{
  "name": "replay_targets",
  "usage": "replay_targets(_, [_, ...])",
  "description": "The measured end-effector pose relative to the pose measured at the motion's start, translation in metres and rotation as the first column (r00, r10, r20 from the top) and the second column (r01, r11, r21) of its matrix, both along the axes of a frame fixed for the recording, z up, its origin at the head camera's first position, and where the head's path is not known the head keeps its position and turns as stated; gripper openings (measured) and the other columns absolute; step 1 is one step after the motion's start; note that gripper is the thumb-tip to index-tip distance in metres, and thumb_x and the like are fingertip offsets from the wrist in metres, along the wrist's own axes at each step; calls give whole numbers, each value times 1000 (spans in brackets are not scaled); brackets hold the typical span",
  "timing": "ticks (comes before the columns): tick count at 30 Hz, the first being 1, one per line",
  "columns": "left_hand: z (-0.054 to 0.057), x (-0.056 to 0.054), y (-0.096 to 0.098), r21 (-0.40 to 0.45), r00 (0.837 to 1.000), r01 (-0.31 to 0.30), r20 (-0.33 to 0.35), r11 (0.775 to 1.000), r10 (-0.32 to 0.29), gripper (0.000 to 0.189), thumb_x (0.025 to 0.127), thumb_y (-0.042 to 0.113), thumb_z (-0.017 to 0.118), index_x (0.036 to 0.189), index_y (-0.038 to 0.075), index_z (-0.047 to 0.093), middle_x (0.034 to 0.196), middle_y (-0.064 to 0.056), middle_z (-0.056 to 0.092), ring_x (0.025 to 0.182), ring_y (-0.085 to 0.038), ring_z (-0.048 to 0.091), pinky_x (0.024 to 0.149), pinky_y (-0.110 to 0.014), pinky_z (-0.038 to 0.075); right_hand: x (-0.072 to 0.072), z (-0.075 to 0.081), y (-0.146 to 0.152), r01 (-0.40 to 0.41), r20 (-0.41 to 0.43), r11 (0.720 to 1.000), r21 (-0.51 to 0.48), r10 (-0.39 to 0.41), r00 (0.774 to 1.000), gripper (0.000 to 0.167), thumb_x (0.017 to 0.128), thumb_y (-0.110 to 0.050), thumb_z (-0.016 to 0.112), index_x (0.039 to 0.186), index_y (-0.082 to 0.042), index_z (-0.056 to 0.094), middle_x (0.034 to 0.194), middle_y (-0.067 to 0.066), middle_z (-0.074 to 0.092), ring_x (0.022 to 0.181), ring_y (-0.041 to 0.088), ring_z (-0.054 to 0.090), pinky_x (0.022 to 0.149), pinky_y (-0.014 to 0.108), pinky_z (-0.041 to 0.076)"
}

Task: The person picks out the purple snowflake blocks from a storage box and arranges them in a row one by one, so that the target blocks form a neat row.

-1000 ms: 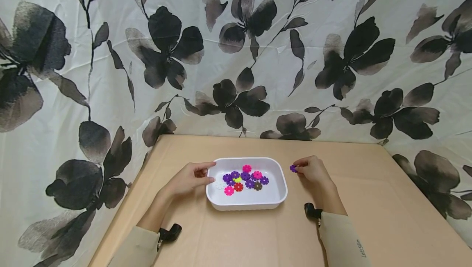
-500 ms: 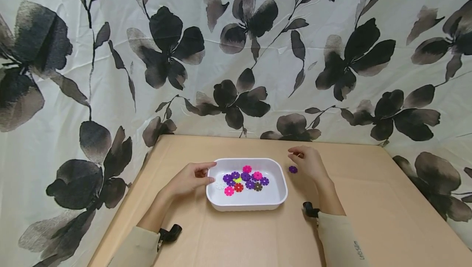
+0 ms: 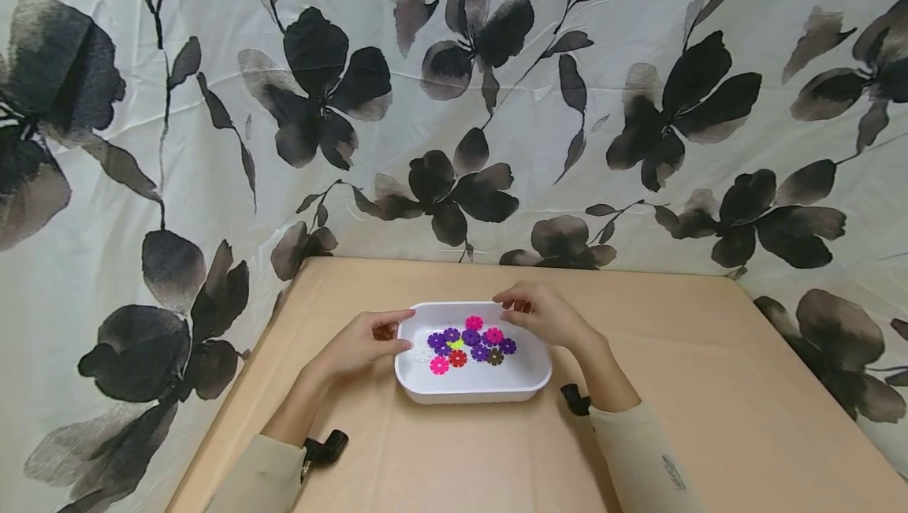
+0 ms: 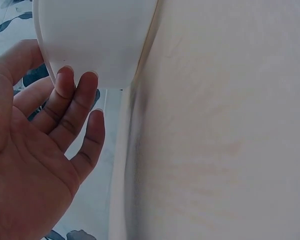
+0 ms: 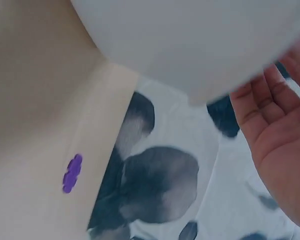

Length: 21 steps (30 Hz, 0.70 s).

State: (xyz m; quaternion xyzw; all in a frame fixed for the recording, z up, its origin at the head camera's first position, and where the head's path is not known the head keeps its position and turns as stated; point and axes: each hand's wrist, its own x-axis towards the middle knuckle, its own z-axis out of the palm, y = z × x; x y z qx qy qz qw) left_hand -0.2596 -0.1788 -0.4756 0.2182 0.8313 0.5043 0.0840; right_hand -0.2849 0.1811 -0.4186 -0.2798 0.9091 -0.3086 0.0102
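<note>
A white plastic tray (image 3: 473,396) holds several small flower-shaped pieces in purple, pink, red, yellow, brown and white, such as a pink one (image 3: 440,365). My left hand (image 3: 365,340) grips the tray's left end, thumb and fingers at the rim; the left wrist view has the fingertips (image 4: 87,80) against its outer wall. Over the tray's back right corner is my right hand (image 3: 549,316), fingers loosely bent, with nothing seen between them. A purple flower piece (image 5: 72,173) lies on the table outside the tray in the right wrist view; my right hand hides it in the head view.
The tray stands on a light tan table (image 3: 454,458). Behind the table's far edge hangs a white cloth (image 3: 383,119) printed with dark flowers. Each wrist carries a small black camera, such as the left one (image 3: 326,447).
My right hand let go of the purple flower piece on the table right of the tray, then moved left over the tray's corner. My left hand stayed on the tray.
</note>
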Motion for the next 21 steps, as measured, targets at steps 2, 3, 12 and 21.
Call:
replay_targets(2, [-1,-1,0,1,1000,0,3,1000,0,61,91,21,82,146,5,60,89,-5,59,81,-18,54,67,-20,44,-3,0,-9,-38,32,996,74,36,999,30,95,-13,77,124,-8,76,102,1,73,89,14,62,79,28,56])
replay_targets(3, [-1,-1,0,2,1000,-1,4,1000,1,61,91,21,82,146,5,60,88,-5,58,81,-18,54,66,-20,43,-4,0,-14,-64,43,991,114,59,997,30,95,-13,77,124,-9,76,104,1,74,90,13,62,80,28,56])
replay_targets(12, [-2,-2,-2,-10,1000,-6,-11,1000,6,62,90,21,83,146,5,60,87,-4,58,80,-17,53,66,-20,43,-13,-15,-51,-275,121,883,381,247,961,38,96,-20,76,133,-14,72,98,-1,70,84,13,58,81,28,53])
replay_targets(21, [-1,0,-2,-21,1000,-2,-6,1000,2,63,90,23,83,147,7,60,88,-3,59,81,-18,54,66,-20,44,-10,-41,-65,-220,24,853,474,237,971,19,103,-22,67,118,-12,69,87,-5,62,79,11,57,76,26,51])
